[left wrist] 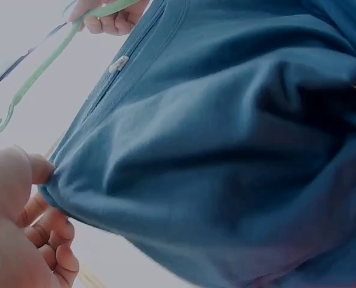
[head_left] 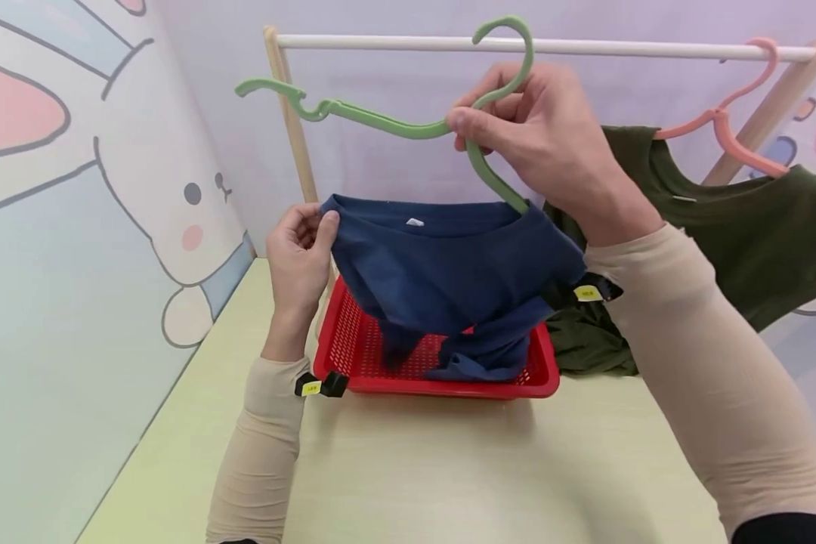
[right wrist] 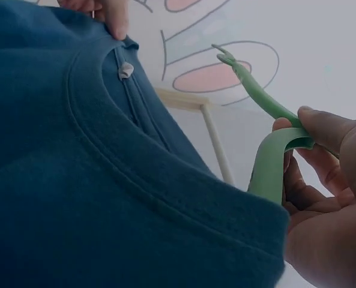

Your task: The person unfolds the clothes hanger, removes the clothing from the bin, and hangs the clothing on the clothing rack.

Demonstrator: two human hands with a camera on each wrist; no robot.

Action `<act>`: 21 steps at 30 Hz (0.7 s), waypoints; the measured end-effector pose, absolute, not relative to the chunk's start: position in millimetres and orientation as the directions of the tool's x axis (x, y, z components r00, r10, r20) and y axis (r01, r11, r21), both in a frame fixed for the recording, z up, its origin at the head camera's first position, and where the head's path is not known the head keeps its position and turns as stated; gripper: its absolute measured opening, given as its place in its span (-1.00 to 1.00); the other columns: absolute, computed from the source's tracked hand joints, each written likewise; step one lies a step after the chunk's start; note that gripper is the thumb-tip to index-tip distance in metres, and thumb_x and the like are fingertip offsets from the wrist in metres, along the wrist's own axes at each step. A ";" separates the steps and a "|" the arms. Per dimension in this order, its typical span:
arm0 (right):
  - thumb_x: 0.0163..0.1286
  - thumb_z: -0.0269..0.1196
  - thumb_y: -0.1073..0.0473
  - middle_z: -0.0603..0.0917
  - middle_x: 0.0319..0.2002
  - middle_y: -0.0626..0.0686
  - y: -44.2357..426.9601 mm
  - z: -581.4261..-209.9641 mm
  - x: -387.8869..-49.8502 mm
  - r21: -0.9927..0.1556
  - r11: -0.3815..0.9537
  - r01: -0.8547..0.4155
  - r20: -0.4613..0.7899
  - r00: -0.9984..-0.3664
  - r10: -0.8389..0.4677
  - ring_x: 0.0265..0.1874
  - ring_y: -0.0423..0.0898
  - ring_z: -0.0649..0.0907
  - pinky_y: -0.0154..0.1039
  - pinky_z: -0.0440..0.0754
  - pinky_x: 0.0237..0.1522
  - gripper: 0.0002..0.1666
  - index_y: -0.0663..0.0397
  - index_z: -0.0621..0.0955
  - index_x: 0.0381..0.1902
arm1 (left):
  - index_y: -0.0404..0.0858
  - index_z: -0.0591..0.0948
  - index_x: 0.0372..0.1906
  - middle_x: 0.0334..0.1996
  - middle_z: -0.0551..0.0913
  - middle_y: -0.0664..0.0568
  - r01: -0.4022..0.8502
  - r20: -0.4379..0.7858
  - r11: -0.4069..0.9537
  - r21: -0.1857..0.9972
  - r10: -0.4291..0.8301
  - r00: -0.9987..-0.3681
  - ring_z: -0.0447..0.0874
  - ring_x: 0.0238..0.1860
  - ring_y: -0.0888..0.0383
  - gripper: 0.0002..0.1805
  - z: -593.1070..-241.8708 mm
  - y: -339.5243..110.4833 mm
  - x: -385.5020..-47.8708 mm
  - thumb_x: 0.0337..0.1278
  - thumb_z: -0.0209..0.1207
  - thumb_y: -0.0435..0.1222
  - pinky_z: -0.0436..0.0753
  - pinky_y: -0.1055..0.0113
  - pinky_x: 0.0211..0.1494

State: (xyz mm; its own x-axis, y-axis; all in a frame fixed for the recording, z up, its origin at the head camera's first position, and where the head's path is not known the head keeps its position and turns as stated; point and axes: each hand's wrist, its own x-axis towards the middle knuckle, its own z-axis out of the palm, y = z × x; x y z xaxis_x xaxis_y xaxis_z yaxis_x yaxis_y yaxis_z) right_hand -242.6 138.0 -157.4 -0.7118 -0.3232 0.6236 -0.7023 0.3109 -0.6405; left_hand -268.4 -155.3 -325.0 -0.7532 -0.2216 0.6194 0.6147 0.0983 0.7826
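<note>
A navy blue T-shirt hangs in front of me, its lower part dipping into a red basket. My left hand pinches the left end of its neckline between thumb and fingers. At the neck of a green clothes hanger, my right hand grips with thumb and fingers. One hanger arm goes down into the right side of the shirt's neckline, while the other sticks out above the opening. In the right wrist view a small white tag shows inside the collar.
Behind is a rack with a white rail on wooden posts. On the right, a dark green shirt hangs from a pink hanger. A wall with a cartoon rabbit borders the pale table on the left.
</note>
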 end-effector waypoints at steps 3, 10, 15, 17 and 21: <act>0.59 0.44 0.20 0.85 -0.32 0.10 140.1 -157.3 -242.6 -0.633 0.311 -0.709 0.632 -0.705 -0.322 -0.22 0.07 0.78 -0.16 0.56 -0.06 -0.82 0.24 0.83 -0.05 | -0.39 0.72 0.00 -0.36 0.67 0.18 0.646 0.651 0.097 0.757 -0.193 -0.734 0.55 -0.35 0.11 -0.80 -322.5 -153.5 -265.5 0.58 0.34 -0.29 0.47 0.32 -0.21; 0.61 0.39 0.29 0.88 -0.28 0.06 142.3 -190.9 -242.4 -0.602 0.256 -0.756 0.716 -0.653 -0.246 -0.38 -0.01 0.70 -0.23 0.61 -0.17 -0.89 0.27 0.77 -0.09 | -0.20 0.66 0.00 -0.34 0.74 0.15 0.677 0.665 0.022 0.735 -0.213 -0.716 0.64 -0.32 0.13 -0.94 -319.0 -153.8 -263.8 0.68 0.22 -0.31 0.58 0.36 -0.21; 0.60 0.39 0.33 0.87 -0.26 0.11 134.0 -219.9 -239.9 -0.608 0.180 -0.773 0.731 -0.634 -0.253 -0.40 0.01 0.77 -0.23 0.68 -0.26 -0.91 0.30 0.76 -0.07 | -0.18 0.60 0.02 -0.29 0.79 0.07 0.685 0.653 -0.036 0.728 -0.269 -0.708 0.70 -0.33 0.18 -0.97 -319.5 -155.8 -265.1 0.72 0.17 -0.31 0.65 0.41 -0.24; 0.59 0.40 0.34 0.87 -0.25 0.11 130.9 -229.4 -237.7 -0.640 0.169 -0.750 0.705 -0.660 -0.258 -0.36 0.01 0.80 -0.25 0.67 -0.31 -0.91 0.29 0.77 -0.05 | -0.19 0.58 0.02 -0.26 0.81 0.06 0.676 0.637 -0.048 0.735 -0.293 -0.713 0.74 -0.30 0.17 -0.96 -319.5 -156.0 -265.8 0.73 0.16 -0.30 0.69 0.40 -0.20; 0.56 0.42 0.36 0.87 -0.24 0.10 129.9 -244.9 -237.4 -0.682 0.166 -0.713 0.666 -0.698 -0.261 -0.34 -0.01 0.82 -0.28 0.65 -0.36 -0.90 0.28 0.78 -0.04 | -0.21 0.57 0.00 -0.22 0.83 0.03 0.658 0.605 -0.036 0.752 -0.357 -0.711 0.77 -0.24 0.14 -0.92 -319.3 -157.3 -267.6 0.74 0.15 -0.28 0.70 0.37 -0.16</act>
